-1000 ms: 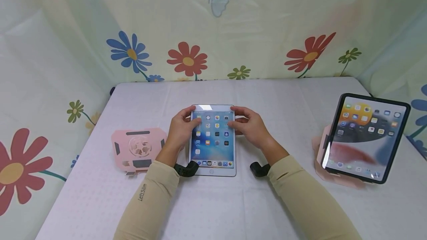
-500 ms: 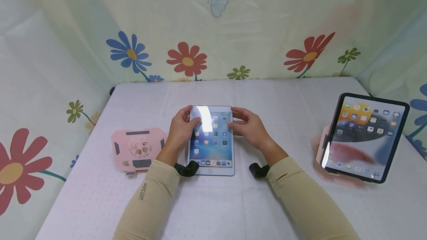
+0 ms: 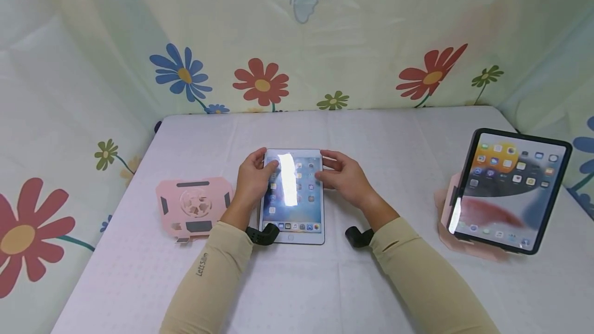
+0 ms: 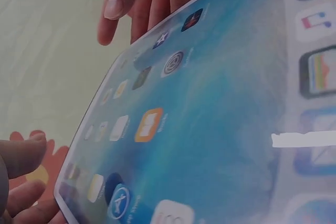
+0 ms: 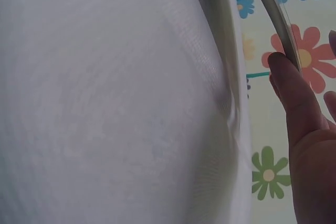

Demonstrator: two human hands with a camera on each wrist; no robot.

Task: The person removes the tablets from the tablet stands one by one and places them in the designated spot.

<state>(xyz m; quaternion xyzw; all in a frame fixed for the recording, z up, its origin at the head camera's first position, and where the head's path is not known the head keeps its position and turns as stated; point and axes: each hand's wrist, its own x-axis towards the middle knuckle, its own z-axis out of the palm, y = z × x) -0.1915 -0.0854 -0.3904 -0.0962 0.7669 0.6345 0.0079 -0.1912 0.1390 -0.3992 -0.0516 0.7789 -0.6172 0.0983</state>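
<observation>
A white-framed tablet (image 3: 303,210) with its screen lit stands between my two hands in the head view, a bright strip of glare across it. My left hand (image 3: 251,182) grips its upper left side, thumb over the front and other fingers at the edge or behind. On the opposite side my right hand (image 3: 349,182) pinches the upper right edge, the thumb at the screen's border. The tablet's screen (image 4: 226,87) fills much of the left wrist view. Its thin edge (image 5: 275,11) meets a right-hand digit in the right wrist view.
Left of the tablet a pink stand (image 3: 194,207) with dark pads lies on the white-covered table (image 3: 297,293). At the right, a larger black-framed tablet (image 3: 508,189) leans on another pink stand (image 3: 468,246). A flowered curtain (image 3: 366,30) hangs behind the table.
The tablet has shifted slightly left and its top edge sits a little lower in the head view. The glare has spread down the screen. Both hands keep their hold.
</observation>
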